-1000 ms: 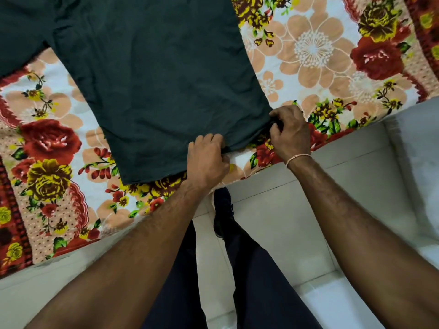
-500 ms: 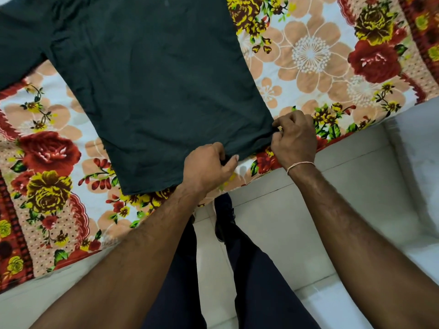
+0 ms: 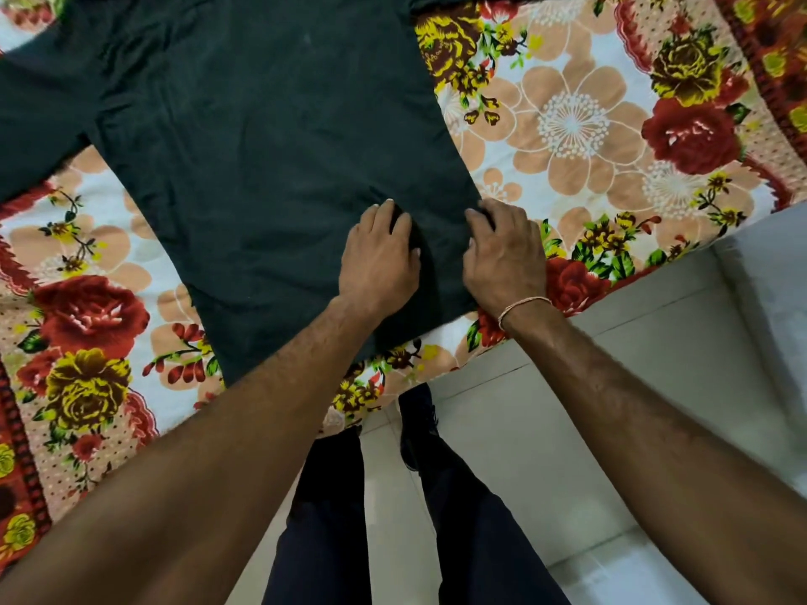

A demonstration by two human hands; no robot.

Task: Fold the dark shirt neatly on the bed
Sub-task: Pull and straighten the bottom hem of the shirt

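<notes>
- Nearest to the camera are the person's dark trousers (image 3: pixel 393 517) and one shoe on a pale tiled floor (image 3: pixel 567 430), close to the near edge of the bed (image 3: pixel 436 364).
- The shirt (image 3: pixel 262 146) lies spread flat on the bed; its hem reaches almost to the near edge, and one sleeve goes out toward the left edge.
- The left hand (image 3: pixel 377 259) rests on the shirt just above the hem. Its fingers (image 3: pixel 386 211) are bent down onto the cloth and a small ridge rises beside them; if they pinch it or only press, I cannot tell.
- The right hand (image 3: pixel 502 255) is at the right side of the shirt near the hem corner. Its fingers (image 3: pixel 482 211) curl on the side edge and seem to grip it.
- Risk, in my judgement: the hands are near each other, so lifting from here can bunch the cloth between them and give a crooked fold. A pull toward the body may drag the hem off the near edge.
- The bed has a floral sheet (image 3: pixel 589 124), red, yellow and peach; it is soft, so creases can stay.
</notes>
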